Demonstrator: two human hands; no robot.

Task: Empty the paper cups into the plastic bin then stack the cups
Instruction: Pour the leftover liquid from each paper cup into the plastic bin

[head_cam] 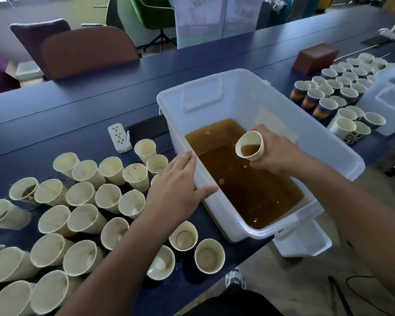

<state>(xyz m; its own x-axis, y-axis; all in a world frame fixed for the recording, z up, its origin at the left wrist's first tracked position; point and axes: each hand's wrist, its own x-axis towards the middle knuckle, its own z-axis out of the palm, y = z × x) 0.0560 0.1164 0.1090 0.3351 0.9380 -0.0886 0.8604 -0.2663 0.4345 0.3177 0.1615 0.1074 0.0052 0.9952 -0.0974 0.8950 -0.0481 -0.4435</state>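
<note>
A clear plastic bin (226, 87) stands on the dark table, partly filled with brown liquid (249, 185). My right hand (276, 153) grips a paper cup (250, 145) tilted over the liquid, with some brown liquid still in its mouth. My left hand (178, 185) rests with straight fingers on the bin's left rim, thumb over the edge. Several paper cups (84, 215) stand crowded on the table left of the bin, one of them (24, 189) holding brown liquid. Several more cups (335, 94) with printed sides stand to the right of the bin.
A white power strip (119, 137) lies behind the left cups. A brown box (315, 57) sits at the back right. A second clear bin (392, 96) stands at the far right. Chairs (87, 51) line the table's far side. The bin's near corner overhangs the table's front edge.
</note>
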